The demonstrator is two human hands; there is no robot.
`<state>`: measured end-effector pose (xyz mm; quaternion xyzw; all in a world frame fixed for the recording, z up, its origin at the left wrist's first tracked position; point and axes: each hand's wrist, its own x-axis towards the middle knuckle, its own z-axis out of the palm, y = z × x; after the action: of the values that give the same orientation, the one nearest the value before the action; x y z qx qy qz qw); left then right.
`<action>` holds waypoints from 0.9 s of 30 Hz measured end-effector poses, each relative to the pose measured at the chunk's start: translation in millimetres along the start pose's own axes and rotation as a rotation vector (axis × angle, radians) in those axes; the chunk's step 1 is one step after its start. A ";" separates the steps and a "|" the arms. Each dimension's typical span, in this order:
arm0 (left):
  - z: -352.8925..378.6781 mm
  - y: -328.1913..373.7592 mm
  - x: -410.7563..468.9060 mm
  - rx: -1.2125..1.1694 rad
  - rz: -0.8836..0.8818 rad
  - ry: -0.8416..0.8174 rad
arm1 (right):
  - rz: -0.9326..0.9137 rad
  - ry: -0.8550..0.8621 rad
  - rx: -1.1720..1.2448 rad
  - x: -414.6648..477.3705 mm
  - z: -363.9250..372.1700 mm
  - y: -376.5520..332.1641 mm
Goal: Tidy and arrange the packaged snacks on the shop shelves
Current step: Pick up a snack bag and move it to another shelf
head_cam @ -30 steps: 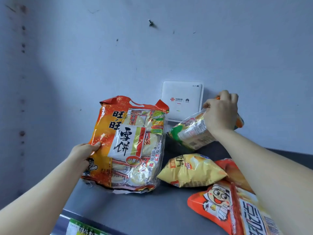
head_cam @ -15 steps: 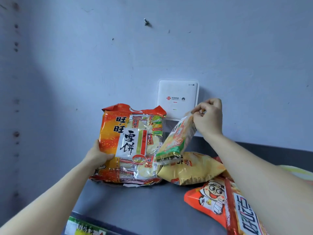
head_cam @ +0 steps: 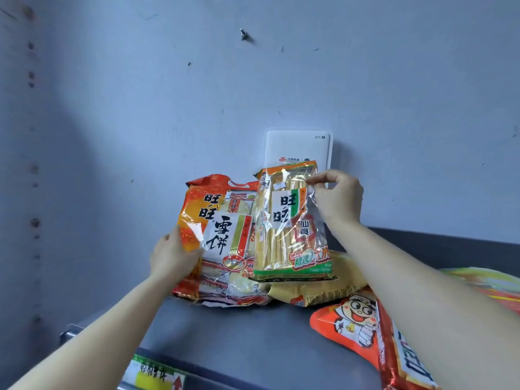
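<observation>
Head camera, looking down at a grey shelf [head_cam: 253, 339] against a pale blue wall. My left hand [head_cam: 173, 253] grips the left edge of a large orange rice-cracker bag [head_cam: 218, 240], holding it upright at the back of the shelf. My right hand [head_cam: 337, 199] pinches the upper right corner of a smaller clear cracker packet [head_cam: 292, 223] with a green bottom band, held upright just beside the orange bag and overlapping its right edge. A yellow snack bag [head_cam: 318, 291] lies flat beneath the packet, and an orange cartoon bag [head_cam: 360, 327] lies nearer me on the right. I judge I am standing the packs in a row; next, the packet needs setting down so it stays upright.
</observation>
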<state>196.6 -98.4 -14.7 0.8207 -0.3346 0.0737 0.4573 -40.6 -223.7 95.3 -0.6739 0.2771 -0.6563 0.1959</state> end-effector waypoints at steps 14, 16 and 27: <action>11.1 98.0 -50.3 -0.857 0.055 -0.528 | 0.117 -0.088 0.130 -19.7 -19.6 5.2; 17.0 96.4 -47.9 -0.902 -0.003 -0.517 | 0.119 -0.115 0.101 -24.0 -24.7 8.2; 29.5 96.6 -50.3 -1.090 -0.167 -0.470 | 0.438 -0.576 0.109 -50.6 -51.0 17.3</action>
<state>93.1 -132.3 14.7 0.4858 -0.3509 -0.3279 0.7303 -92.4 -200.1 48.3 -0.7443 0.3130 -0.3958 0.4375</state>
